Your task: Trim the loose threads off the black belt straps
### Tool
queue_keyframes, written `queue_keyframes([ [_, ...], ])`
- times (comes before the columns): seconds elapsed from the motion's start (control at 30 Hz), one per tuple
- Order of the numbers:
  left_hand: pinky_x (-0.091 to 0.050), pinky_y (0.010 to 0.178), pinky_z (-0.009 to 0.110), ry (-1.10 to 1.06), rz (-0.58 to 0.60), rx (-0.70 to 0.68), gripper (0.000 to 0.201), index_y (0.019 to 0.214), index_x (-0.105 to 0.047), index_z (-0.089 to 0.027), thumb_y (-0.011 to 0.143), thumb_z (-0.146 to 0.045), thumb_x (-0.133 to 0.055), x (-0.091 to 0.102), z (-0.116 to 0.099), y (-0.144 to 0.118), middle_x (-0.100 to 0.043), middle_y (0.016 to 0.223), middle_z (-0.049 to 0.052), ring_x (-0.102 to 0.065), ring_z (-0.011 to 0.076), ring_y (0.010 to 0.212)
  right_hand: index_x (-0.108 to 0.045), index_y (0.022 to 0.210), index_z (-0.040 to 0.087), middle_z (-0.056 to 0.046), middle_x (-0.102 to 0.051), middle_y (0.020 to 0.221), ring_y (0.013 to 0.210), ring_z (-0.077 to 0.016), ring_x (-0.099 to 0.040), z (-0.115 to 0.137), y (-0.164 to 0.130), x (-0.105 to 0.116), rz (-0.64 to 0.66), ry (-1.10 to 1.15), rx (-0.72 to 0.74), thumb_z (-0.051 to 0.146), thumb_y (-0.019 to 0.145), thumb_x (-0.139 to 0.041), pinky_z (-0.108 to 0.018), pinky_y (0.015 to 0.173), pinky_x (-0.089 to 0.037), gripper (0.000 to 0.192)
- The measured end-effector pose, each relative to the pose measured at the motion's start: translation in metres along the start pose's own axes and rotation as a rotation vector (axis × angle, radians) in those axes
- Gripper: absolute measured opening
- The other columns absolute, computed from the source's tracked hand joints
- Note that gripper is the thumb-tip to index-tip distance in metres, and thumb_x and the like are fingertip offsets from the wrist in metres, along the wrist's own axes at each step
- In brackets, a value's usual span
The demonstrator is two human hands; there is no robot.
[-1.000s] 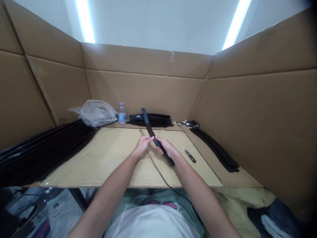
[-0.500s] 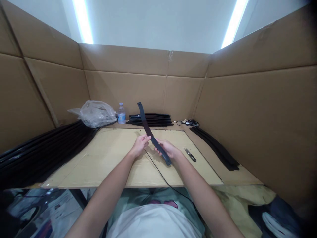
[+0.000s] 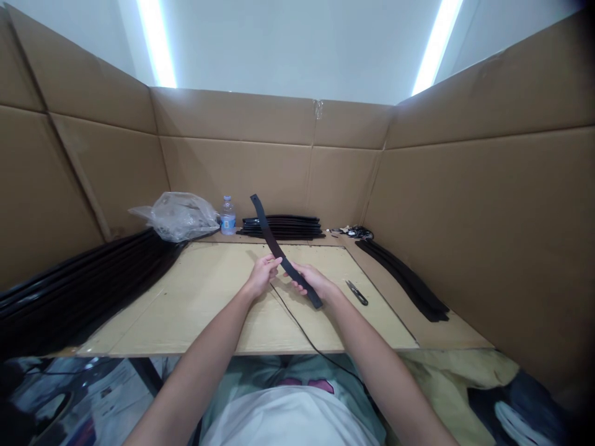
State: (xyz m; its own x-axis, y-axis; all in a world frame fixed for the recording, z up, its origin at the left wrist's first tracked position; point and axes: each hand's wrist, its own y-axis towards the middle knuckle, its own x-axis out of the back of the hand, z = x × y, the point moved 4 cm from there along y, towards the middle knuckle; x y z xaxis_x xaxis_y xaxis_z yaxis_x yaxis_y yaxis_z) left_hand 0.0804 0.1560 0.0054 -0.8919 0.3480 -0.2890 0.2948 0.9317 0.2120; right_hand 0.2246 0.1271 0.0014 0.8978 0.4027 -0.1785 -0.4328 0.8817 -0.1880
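Observation:
A long, slightly curved black strip [image 3: 268, 234] with a small hole near its far end is held up over the table, slanting from upper left to lower right. My left hand [image 3: 264, 272] pinches its left edge near the middle. Around its lower part, my right hand [image 3: 312, 280] is closed, fingers underneath. A thin dark cable [image 3: 297, 323] runs from below my left hand down over the table's front edge. Right of my right hand lie small black thread snips [image 3: 357, 293].
Black strips are piled along the left [image 3: 93, 279], stacked at the back [image 3: 288, 227] and laid at the right [image 3: 404, 279]. A clear plastic bag [image 3: 183, 217] and a water bottle [image 3: 227, 215] stand back left. Tangled dark cords [image 3: 357, 232] lie back right. Cardboard walls [image 3: 242, 167] enclose the table.
The far end of the strip has swung slightly left, and the strip has turned a little in my hands. Both hands keep their hold at nearly the same place.

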Motion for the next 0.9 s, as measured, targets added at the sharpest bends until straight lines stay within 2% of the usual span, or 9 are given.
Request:
queue_keyframes([
  [0.17,-0.006,0.037,0.02,-0.007,-0.047,0.009,0.038,0.071,-0.049,-0.016,0.069,-0.049,-0.069,0.0003,0.0019,0.002,-0.023,0.046,-0.012,-0.017,0.0025,0.035,-0.06,0.088,0.011,0.001,-0.051,0.052,0.037,-0.0057,-0.039,-0.0021,0.0017,0.0006,-0.026,-0.029,0.017,0.049,0.087,-0.051,-0.014,0.03,-0.028,0.039],
  [0.53,-0.008,0.037,0.021,0.01,-0.108,-0.009,0.038,0.068,-0.048,-0.016,0.068,-0.047,-0.07,0.0013,0.003,0.0014,-0.025,0.044,-0.012,-0.019,0.0029,0.035,-0.06,0.088,0.011,0.001,-0.051,0.053,0.037,-0.0059,-0.041,-0.0036,0.0026,-0.0012,-0.012,-0.051,0.012,0.048,0.088,-0.049,-0.015,0.031,-0.031,0.038],
  [0.73,-0.009,0.036,0.02,0.009,-0.127,0.022,0.041,0.067,-0.046,-0.017,0.069,-0.053,-0.066,0.002,0.0041,0.0018,-0.027,0.045,-0.011,-0.02,0.0028,0.034,-0.055,0.084,0.014,0.0,-0.053,0.053,0.036,-0.0064,-0.041,-0.0057,0.0061,0.0015,-0.026,-0.048,0.021,0.046,0.088,-0.05,-0.015,0.03,-0.029,0.032],
  [0.9,-0.009,0.036,0.02,0.027,-0.141,0.013,0.042,0.064,-0.044,-0.018,0.07,-0.054,-0.065,0.0036,0.0041,0.0032,-0.028,0.045,-0.011,-0.021,0.0028,0.034,-0.057,0.086,0.013,0.0,-0.052,0.053,0.036,-0.0063,-0.04,-0.0043,0.0039,-0.0003,-0.02,-0.052,0.021,0.046,0.088,-0.05,-0.015,0.03,-0.029,0.035],
])
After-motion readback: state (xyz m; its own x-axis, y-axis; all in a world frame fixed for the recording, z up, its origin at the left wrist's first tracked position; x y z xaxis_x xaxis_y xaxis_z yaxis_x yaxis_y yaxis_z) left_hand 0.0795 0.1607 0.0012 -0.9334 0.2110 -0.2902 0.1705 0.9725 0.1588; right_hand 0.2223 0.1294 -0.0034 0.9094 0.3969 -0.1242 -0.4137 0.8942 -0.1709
